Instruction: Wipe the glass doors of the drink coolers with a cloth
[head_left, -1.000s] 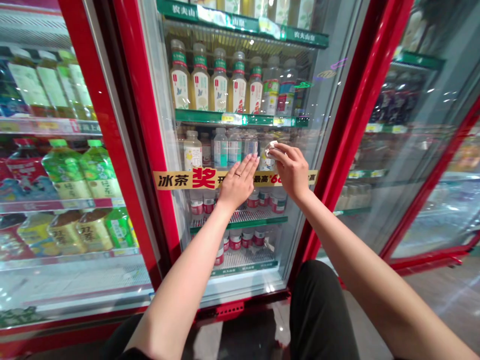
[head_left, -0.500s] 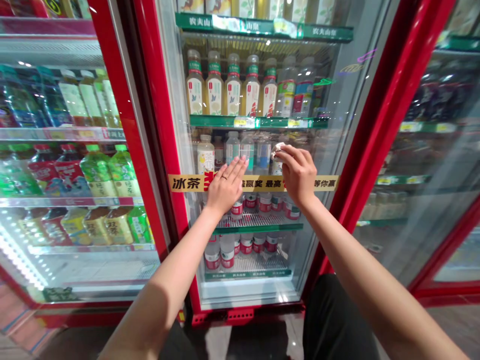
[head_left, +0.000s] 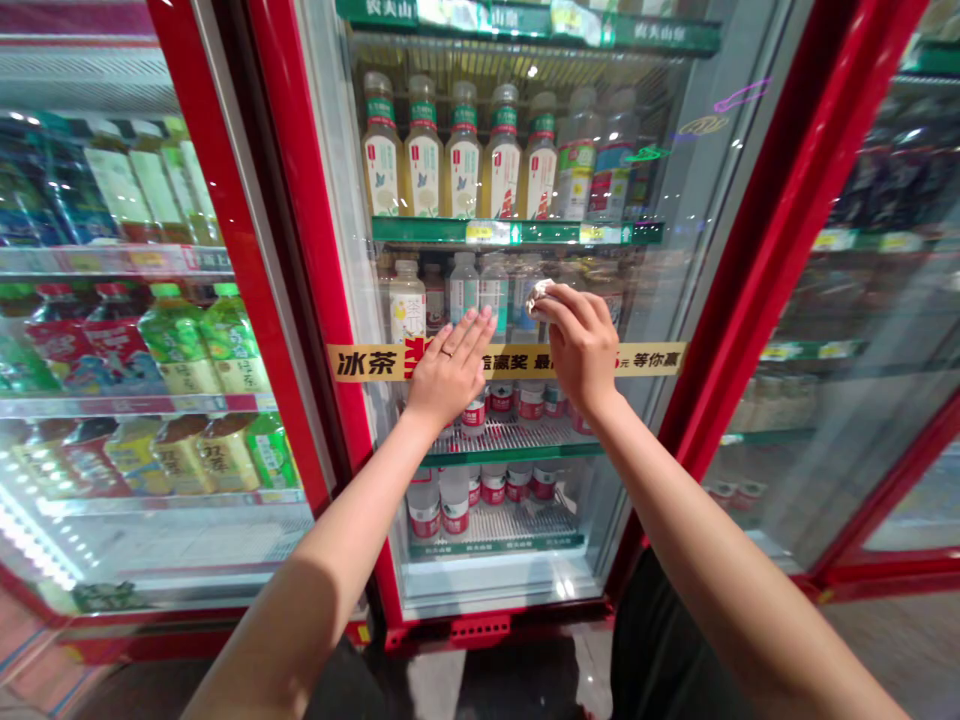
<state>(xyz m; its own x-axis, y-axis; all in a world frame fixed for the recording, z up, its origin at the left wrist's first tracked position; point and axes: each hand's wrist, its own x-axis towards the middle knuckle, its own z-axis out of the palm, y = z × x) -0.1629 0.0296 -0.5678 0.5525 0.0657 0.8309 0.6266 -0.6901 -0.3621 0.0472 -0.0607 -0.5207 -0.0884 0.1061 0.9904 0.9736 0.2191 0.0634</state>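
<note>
My left hand (head_left: 448, 368) lies with its fingers stretched out against the glass door (head_left: 660, 290) of a red-framed drinks fridge, over a gold printed strip (head_left: 367, 362). A ring shows on one finger. To its right, my right hand (head_left: 583, 345) pinches a crumpled white wad (head_left: 538, 296), which looks like tissue or thin cloth, at the glass just above the strip. The palm side of that hand is hidden. Behind the glass, bottles with pale labels (head_left: 464, 290) stand near my fingertips.
Upper shelves hold tea bottles (head_left: 424, 150); red-labelled water bottles (head_left: 454, 505) stand lower down. The red door frame (head_left: 307, 200) runs along the left. Another fridge with green bottles (head_left: 176, 345) is on the left, and one more red-framed fridge (head_left: 847, 230) on the right.
My right hand has moved a little to the left with the white wad, uncovering more of the strip's right end. My left hand stays on the glass. The view has shifted slightly.
</note>
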